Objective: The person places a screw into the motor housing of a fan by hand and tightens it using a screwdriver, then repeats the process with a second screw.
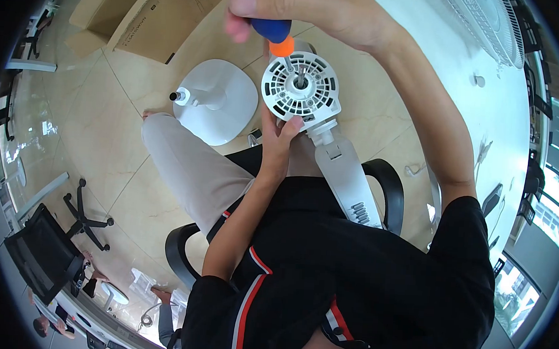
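Observation:
A white fan motor housing [300, 87] with a round slotted face and a metal shaft in its middle lies over my lap, face up. Its white neck and control body [349, 178] extend down to the right across my thigh. Around the housing's lower left edge my left hand [278, 140] is wrapped, with the thumb on the rim. My right hand [288, 4] grips the handle of an orange and blue screwdriver [273, 30] above the housing. The screwdriver's metal shank points down at the slotted face, left of the shaft; its tip is too small to make out.
On the floor at the left stands a white round base [223, 108] with a short post. An open cardboard box [167, 17] is beyond it. A white table [496, 135] at the right bears a fan grille [489, 24]. An office chair [48, 251] and another person [47, 323] are at the lower left.

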`<move>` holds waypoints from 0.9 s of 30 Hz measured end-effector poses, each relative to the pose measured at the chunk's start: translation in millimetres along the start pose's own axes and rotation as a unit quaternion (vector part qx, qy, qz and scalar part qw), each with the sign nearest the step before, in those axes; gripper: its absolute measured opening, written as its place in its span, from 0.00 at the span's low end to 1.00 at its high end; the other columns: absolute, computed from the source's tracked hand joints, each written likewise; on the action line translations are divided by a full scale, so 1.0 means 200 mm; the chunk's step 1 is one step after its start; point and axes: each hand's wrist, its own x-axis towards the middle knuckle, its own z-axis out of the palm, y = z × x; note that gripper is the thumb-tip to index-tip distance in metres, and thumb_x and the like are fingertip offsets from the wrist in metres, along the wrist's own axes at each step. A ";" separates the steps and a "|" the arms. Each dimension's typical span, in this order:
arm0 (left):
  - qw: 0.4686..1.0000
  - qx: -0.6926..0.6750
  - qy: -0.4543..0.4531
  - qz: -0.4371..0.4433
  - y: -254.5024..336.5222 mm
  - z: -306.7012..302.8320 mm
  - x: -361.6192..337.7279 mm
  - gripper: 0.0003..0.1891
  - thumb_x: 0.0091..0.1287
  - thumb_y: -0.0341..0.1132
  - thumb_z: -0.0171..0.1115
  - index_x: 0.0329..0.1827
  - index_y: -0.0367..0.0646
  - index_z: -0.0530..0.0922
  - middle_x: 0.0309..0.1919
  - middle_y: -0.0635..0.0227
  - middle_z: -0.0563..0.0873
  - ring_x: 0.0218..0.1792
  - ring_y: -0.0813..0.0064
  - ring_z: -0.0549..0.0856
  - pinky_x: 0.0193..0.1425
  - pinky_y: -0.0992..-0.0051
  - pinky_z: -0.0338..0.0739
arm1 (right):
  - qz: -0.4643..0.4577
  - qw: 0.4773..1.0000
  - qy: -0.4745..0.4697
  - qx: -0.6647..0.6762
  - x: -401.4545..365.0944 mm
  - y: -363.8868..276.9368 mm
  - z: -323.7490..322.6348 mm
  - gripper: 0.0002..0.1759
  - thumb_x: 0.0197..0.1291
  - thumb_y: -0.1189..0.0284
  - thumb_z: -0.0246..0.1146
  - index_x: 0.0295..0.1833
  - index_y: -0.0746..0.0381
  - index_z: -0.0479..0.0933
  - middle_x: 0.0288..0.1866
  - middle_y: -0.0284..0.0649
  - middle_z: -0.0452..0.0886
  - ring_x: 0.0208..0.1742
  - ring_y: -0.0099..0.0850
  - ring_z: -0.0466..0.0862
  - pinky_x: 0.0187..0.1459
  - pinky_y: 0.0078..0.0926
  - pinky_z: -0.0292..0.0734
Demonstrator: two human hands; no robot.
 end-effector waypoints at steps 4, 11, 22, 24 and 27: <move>1.000 0.007 0.004 -0.003 -0.01 0.00 0.00 0.46 0.64 0.51 0.71 0.82 0.50 0.56 0.73 0.64 0.72 0.72 0.63 0.74 0.74 0.53 0.69 | 0.048 0.998 0.009 0.037 -0.02 -0.06 0.05 0.17 0.80 0.61 0.62 0.58 0.63 0.81 0.37 0.31 0.84 0.39 0.18 0.80 0.42 0.16 0.76; 1.000 0.004 -0.003 -0.003 0.00 -0.01 0.00 0.45 0.65 0.50 0.70 0.82 0.51 0.56 0.73 0.64 0.72 0.72 0.64 0.74 0.74 0.52 0.69 | 0.048 0.992 0.078 -0.087 0.00 -0.11 0.02 0.20 0.77 0.59 0.65 0.64 0.61 0.82 0.37 0.29 0.83 0.37 0.19 0.79 0.39 0.18 0.76; 1.000 -0.005 -0.002 -0.012 0.03 0.02 -0.02 0.44 0.65 0.50 0.69 0.81 0.52 0.56 0.73 0.65 0.71 0.72 0.64 0.74 0.73 0.49 0.69 | 0.076 0.992 0.047 -0.086 -0.05 -0.23 -0.11 0.18 0.75 0.59 0.65 0.40 0.64 0.80 0.36 0.34 0.85 0.37 0.19 0.84 0.41 0.19 0.77; 1.000 -0.002 -0.004 -0.008 0.02 0.00 -0.01 0.44 0.66 0.49 0.69 0.82 0.52 0.56 0.74 0.65 0.71 0.73 0.63 0.73 0.73 0.49 0.69 | 0.030 0.996 0.058 -0.062 -0.03 -0.12 -0.08 0.18 0.75 0.59 0.63 0.41 0.64 0.80 0.38 0.35 0.85 0.40 0.21 0.84 0.46 0.20 0.77; 1.000 -0.002 -0.004 -0.008 0.01 0.00 -0.01 0.44 0.66 0.49 0.69 0.82 0.52 0.55 0.73 0.65 0.71 0.73 0.63 0.73 0.74 0.49 0.69 | 0.016 0.997 0.021 0.070 -0.04 -0.08 -0.04 0.16 0.74 0.60 0.60 0.44 0.64 0.80 0.41 0.36 0.85 0.43 0.23 0.82 0.51 0.22 0.75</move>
